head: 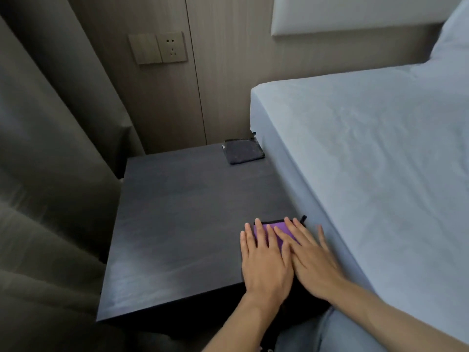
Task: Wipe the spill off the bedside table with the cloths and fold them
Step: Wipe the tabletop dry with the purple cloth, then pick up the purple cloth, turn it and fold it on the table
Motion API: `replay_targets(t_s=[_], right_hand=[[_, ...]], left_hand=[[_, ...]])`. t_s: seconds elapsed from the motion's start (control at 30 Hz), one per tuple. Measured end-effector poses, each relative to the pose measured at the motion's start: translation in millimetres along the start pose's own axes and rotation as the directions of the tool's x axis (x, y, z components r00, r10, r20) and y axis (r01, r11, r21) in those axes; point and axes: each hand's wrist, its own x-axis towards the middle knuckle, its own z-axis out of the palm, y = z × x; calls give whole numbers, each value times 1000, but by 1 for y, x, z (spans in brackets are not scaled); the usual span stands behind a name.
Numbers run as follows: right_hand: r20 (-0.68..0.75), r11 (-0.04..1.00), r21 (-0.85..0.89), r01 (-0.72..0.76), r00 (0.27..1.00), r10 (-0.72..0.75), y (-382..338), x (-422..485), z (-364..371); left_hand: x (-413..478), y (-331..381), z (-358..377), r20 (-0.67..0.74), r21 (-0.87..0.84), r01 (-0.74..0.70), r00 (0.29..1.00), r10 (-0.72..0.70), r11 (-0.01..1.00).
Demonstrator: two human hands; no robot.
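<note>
Where hands (pixel 289 260) press: purple cloth (pixel 275 231).

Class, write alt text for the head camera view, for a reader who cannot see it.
Two bare hands, left hand and right hand, press flat on a purple cloth at the near right of a dark bedside table. A folded dark cloth lies at its far corner, beside a bed.

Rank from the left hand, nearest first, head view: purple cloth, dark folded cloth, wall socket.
1. purple cloth: directly under the left hand, at the table's near right edge by the bed.
2. dark folded cloth: far right corner of the bedside table.
3. wall socket: on the wall behind the table, up and left.
</note>
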Motion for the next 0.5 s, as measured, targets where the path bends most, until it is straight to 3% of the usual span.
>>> replay_targets(t_s=[0.2,0.3,0.37,0.43,0.5], right_hand=[[-151,956,240,-169,966,209,9,25,-21],[-127,963,172,-206,965,229,6,41,-32],[-147,968,188,-166,970,195,3,55,-46],[-181,913,399,-88,968,173,-2,68,-66],[-199,824,566,7,972,128,-10,83,-94]], left_hand=[[34,-6,-21,-67,-12,-46,997,46,999],[49,-14,-28,-103,-245,-51,994,26,968],[58,-23,-41,-130,-496,-40,991,-28,867],[67,-33,-64,-115,-706,-22,990,-84,708],[77,-45,-94,-139,-791,-42,984,-111,611]])
